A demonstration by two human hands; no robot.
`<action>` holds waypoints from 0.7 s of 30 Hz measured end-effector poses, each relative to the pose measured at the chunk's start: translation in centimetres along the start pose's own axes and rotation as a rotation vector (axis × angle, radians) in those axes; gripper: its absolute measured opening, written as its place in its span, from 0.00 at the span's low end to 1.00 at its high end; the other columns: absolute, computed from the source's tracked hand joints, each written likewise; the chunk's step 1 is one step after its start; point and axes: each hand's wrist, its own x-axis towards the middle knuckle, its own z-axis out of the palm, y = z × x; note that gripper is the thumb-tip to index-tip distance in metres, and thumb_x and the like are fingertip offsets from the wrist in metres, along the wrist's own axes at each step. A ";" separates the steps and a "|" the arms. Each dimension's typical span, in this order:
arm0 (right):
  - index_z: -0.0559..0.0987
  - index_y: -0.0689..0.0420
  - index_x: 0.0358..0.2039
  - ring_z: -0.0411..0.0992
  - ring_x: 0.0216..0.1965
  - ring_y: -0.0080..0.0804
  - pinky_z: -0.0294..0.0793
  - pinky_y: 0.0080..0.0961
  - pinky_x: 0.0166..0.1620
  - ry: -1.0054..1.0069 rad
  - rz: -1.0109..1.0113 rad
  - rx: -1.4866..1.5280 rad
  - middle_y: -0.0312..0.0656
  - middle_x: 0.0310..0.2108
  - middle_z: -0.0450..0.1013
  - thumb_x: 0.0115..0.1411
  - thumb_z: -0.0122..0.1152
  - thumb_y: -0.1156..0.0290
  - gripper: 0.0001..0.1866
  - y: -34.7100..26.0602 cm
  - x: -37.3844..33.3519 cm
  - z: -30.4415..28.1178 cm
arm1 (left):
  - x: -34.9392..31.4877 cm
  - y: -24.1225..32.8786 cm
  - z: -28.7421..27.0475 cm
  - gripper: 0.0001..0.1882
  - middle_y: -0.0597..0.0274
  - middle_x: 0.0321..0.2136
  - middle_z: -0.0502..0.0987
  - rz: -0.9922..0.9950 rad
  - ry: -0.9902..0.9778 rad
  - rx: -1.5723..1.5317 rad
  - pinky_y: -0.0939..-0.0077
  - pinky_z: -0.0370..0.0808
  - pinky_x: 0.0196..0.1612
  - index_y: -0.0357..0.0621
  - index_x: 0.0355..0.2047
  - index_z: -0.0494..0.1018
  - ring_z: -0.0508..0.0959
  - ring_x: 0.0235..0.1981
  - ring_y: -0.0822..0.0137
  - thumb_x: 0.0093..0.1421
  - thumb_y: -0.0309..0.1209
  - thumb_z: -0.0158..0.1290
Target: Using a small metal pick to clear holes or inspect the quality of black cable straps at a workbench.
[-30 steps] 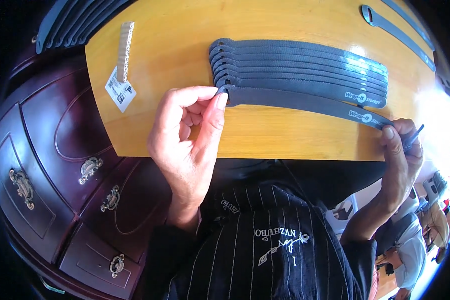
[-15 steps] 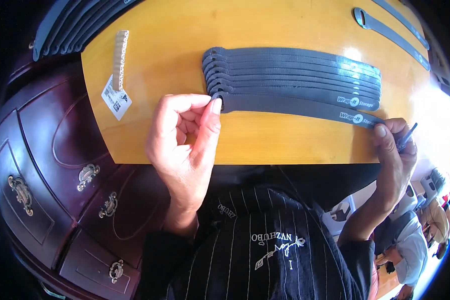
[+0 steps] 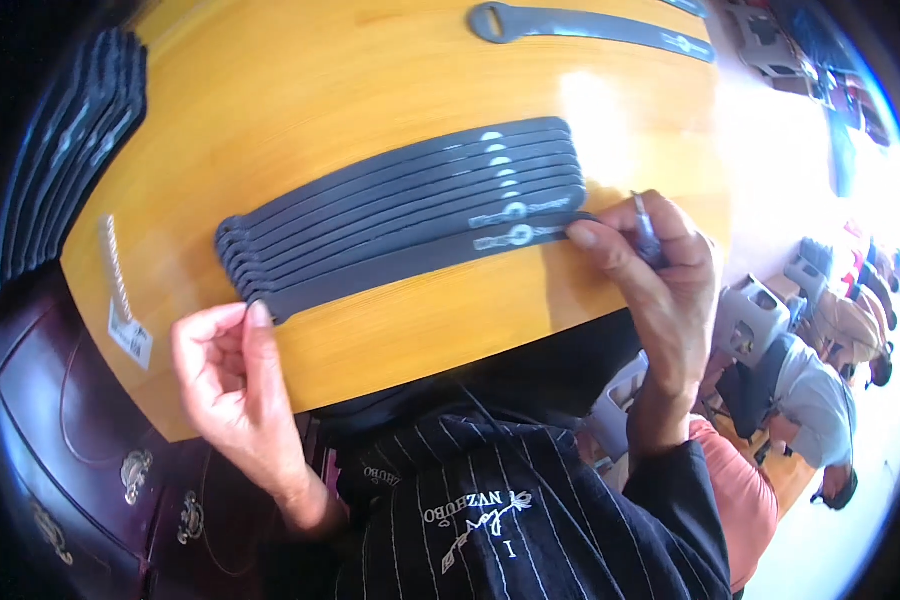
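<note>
Dark grey fabric straps, each with a looped end, lie overlapped in a row (image 3: pixel 400 185) on the yellow wooden table. Along the row's near side runs one more strap (image 3: pixel 390 277), parallel to the others. My left hand (image 3: pixel 235 395) is closed, thumb and forefinger pinching this strap's looped end. At its other end, the thumb and forefinger of my right hand (image 3: pixel 670 300) pinch the plain tip. A small pointed metal tool (image 3: pixel 648 242) is also tucked in my right hand's fingers; its kind is hard to tell.
Another overlapped strap stack (image 3: pixel 75 160) sits at the table's left edge. A single strap (image 3: pixel 600 30) lies at the far side. Left on the table (image 3: pixel 340 110) are a cardboard strip (image 3: pixel 117 265) and a white label (image 3: pixel 130 342). Dark red drawers (image 3: pixel 60 400) stand left; people (image 3: pixel 815 400) sit at right.
The view has turned, so the table appears tilted. The near strap, which angled away from the row at its right end, now lies closer along it. Both hands keep their pinch.
</note>
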 end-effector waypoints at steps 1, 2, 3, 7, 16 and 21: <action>0.78 0.61 0.26 0.62 0.20 0.14 0.62 0.15 0.25 -0.004 -0.021 -0.048 0.31 0.16 0.67 0.52 0.69 0.71 0.08 0.1 0.1 -0.2 | 0.0 -0.2 0.2 0.06 0.68 0.27 0.69 0.008 0.002 0.018 0.88 0.65 0.31 0.36 0.35 0.69 0.67 0.26 0.81 0.59 0.19 0.55; 0.78 0.61 0.26 0.62 0.20 0.14 0.62 0.15 0.25 0.012 -0.012 -0.062 0.31 0.16 0.67 0.52 0.69 0.71 0.08 0.2 0.2 -0.3 | 0.1 -0.4 0.3 0.06 0.68 0.27 0.69 0.008 -0.007 0.026 0.89 0.65 0.32 0.36 0.35 0.69 0.67 0.27 0.81 0.59 0.20 0.55; 0.78 0.61 0.26 0.63 0.20 0.15 0.62 0.16 0.24 0.005 -0.008 -0.057 0.32 0.16 0.68 0.52 0.69 0.71 0.09 0.3 0.4 -0.1 | 0.1 -0.7 0.2 0.06 0.68 0.27 0.69 0.007 -0.005 0.042 0.89 0.65 0.32 0.36 0.35 0.69 0.67 0.27 0.81 0.59 0.20 0.55; 0.78 0.62 0.26 0.64 0.19 0.18 0.64 0.17 0.24 -0.004 -0.017 -0.059 0.36 0.16 0.70 0.53 0.69 0.70 0.10 0.0 0.6 0.1 | 0.1 -0.5 0.0 0.06 0.68 0.27 0.69 0.017 -0.009 0.089 0.88 0.65 0.32 0.36 0.35 0.68 0.67 0.27 0.80 0.59 0.20 0.55; 0.76 0.62 0.25 0.63 0.19 0.17 0.63 0.16 0.24 0.002 -0.006 -0.078 0.34 0.15 0.68 0.53 0.68 0.71 0.09 -0.5 1.0 0.4 | 0.3 -0.3 0.0 0.07 0.69 0.27 0.69 -0.027 -0.005 0.054 0.89 0.64 0.32 0.37 0.35 0.69 0.66 0.27 0.81 0.59 0.21 0.56; 0.75 0.61 0.24 0.58 0.21 0.12 0.55 0.13 0.24 0.022 0.149 -0.045 0.25 0.17 0.64 0.53 0.66 0.75 0.07 -1.6 0.7 1.3 | 0.0 0.5 0.1 0.07 0.71 0.26 0.69 -0.060 0.031 0.033 0.89 0.64 0.30 0.38 0.34 0.69 0.66 0.26 0.83 0.58 0.20 0.56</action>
